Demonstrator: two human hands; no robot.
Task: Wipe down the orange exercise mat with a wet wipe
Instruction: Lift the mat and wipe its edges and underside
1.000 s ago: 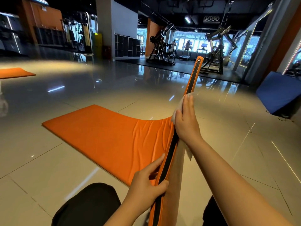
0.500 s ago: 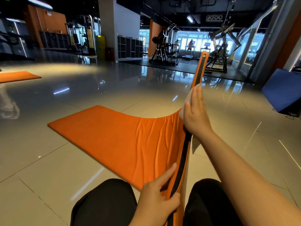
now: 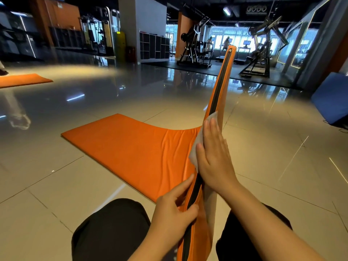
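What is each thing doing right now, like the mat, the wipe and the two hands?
orange mat: far part flat on the floor, near edge lifted up on its side
black zipper strip: facing up along the raised edge
wet wipe: pressed flat against the raised edge
right hand: fingers straight, pressing the wipe
left hand: pinching the raised edge

We're seated on the floor [image 3: 263,166], knees either side of the mat [image 3: 131,147]. Its near edge is raised on end between the hands, the far part lying flat on the floor to the left and ahead. Left hand [image 3: 175,210] pinches the raised edge low down, near the knees. Right hand [image 3: 212,159] is higher on the same edge, pressing the wipe [image 3: 197,144] against it. Second mat [image 3: 22,80] far left, pad [image 3: 331,97] far right, machines [image 3: 259,53] behind.
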